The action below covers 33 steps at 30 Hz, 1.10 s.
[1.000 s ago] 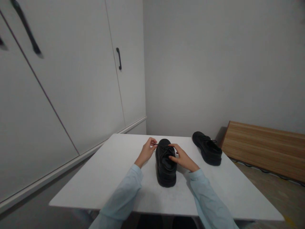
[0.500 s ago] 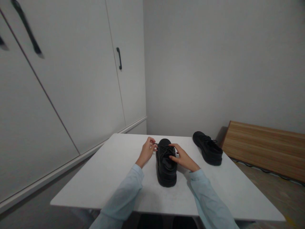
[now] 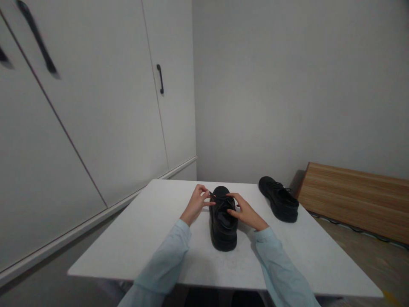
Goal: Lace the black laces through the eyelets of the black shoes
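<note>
A black lace-up shoe (image 3: 223, 232) stands on the white table, its toe pointing away from me. At its left side, my left hand (image 3: 198, 201) pinches a black shoelace (image 3: 212, 195) between thumb and index finger, with another finger stretched to the laces. My right hand (image 3: 244, 210) rests on the shoe's right side, thumb at the tongue and fingers by the upper laces, gripping the shoe. A second black shoe (image 3: 281, 202) stands apart at the table's back right.
The white table (image 3: 143, 238) reaches to my front. White cabinet doors (image 3: 96, 106) with dark handles line the left. A wood-grained board (image 3: 354, 198) leans against the grey wall at the right, beyond the table edge.
My left hand has shifted slightly, and one of its fingers now reaches over the shoe's laces. The lace it holds sits a little higher. My right hand and both shoes look unmoved.
</note>
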Each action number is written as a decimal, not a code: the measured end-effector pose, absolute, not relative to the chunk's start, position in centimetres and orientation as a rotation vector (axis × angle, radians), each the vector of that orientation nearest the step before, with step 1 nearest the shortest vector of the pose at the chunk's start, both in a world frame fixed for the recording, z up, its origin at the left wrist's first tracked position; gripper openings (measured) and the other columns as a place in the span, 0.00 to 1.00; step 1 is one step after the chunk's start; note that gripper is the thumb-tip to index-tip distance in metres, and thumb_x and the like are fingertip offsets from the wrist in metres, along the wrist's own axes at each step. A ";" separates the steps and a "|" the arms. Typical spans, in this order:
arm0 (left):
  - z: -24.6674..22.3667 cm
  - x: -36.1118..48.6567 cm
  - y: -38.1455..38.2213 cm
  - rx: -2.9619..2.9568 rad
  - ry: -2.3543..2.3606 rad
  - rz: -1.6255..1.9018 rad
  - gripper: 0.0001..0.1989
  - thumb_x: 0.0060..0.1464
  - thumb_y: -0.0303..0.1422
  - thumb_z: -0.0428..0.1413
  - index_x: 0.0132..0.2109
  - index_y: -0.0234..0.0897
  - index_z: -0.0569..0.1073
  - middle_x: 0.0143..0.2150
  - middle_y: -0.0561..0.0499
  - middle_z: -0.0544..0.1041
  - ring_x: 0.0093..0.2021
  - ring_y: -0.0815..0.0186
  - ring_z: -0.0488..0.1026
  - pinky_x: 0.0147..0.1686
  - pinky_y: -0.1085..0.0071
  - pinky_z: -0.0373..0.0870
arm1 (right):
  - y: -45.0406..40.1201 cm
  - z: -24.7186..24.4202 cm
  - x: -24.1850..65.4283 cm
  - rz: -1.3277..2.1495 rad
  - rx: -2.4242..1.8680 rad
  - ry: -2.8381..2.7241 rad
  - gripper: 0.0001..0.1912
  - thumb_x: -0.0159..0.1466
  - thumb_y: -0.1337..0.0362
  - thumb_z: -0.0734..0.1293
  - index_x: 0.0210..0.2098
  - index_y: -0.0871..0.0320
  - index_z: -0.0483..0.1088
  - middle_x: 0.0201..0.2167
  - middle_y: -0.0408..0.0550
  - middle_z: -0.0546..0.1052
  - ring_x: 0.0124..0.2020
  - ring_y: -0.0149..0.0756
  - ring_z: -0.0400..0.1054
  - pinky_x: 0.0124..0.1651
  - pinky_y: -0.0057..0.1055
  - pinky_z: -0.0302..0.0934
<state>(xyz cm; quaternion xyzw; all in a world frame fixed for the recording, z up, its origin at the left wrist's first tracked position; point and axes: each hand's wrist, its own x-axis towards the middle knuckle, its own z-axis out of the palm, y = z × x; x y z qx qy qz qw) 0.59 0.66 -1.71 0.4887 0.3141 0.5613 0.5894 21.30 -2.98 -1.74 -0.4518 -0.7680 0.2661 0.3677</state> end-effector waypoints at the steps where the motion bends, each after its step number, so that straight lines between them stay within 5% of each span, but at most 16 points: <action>1: -1.8 0.6 0.7 1.138 0.741 1.319 0.18 0.45 0.36 0.61 0.37 0.39 0.59 0.35 0.56 0.63 0.35 0.69 0.70 0.27 0.70 0.76 | -3.0 -1.8 21.3 0.683 -1.160 -1.971 0.26 0.56 0.60 0.67 0.53 0.55 0.61 0.54 0.53 0.66 0.55 0.47 0.60 0.53 0.46 0.58; 8: -2.2 0.7 1.1 1.151 0.792 1.384 0.14 0.47 0.34 0.59 0.36 0.38 0.61 0.34 0.56 0.64 0.28 0.74 0.68 0.21 0.80 0.69 | -2.7 -2.1 21.5 0.668 -1.152 -1.977 0.26 0.56 0.61 0.67 0.53 0.55 0.61 0.54 0.54 0.66 0.55 0.47 0.60 0.53 0.45 0.58; 16: -2.6 0.9 1.6 1.120 0.739 1.475 0.15 0.47 0.35 0.60 0.37 0.37 0.62 0.35 0.56 0.65 0.30 0.75 0.69 0.34 0.66 0.76 | -2.6 -2.1 21.4 0.634 -1.130 -1.976 0.26 0.55 0.62 0.67 0.53 0.55 0.62 0.52 0.53 0.68 0.54 0.46 0.62 0.53 0.44 0.58; 24: -2.0 0.4 1.9 1.291 0.810 1.569 0.15 0.46 0.38 0.61 0.36 0.35 0.64 0.34 0.54 0.68 0.33 0.71 0.72 0.36 0.72 0.71 | -2.5 -2.4 21.6 0.631 -1.137 -1.972 0.26 0.55 0.62 0.67 0.53 0.55 0.62 0.53 0.53 0.67 0.54 0.46 0.61 0.53 0.44 0.58; 28: -1.4 0.3 1.4 1.301 0.793 1.509 0.18 0.44 0.40 0.62 0.37 0.36 0.65 0.33 0.54 0.69 0.30 0.72 0.70 0.28 0.75 0.70 | -2.6 -2.3 21.5 0.664 -1.149 -1.950 0.27 0.55 0.60 0.68 0.53 0.55 0.62 0.54 0.53 0.67 0.55 0.46 0.62 0.52 0.44 0.60; 33: -1.0 0.1 0.9 1.453 0.770 1.360 0.17 0.46 0.40 0.60 0.40 0.35 0.68 0.30 0.52 0.73 0.24 0.73 0.66 0.18 0.80 0.56 | -2.9 -1.7 21.1 0.737 -1.120 -1.838 0.22 0.59 0.55 0.65 0.51 0.54 0.63 0.54 0.52 0.69 0.54 0.43 0.64 0.49 0.39 0.63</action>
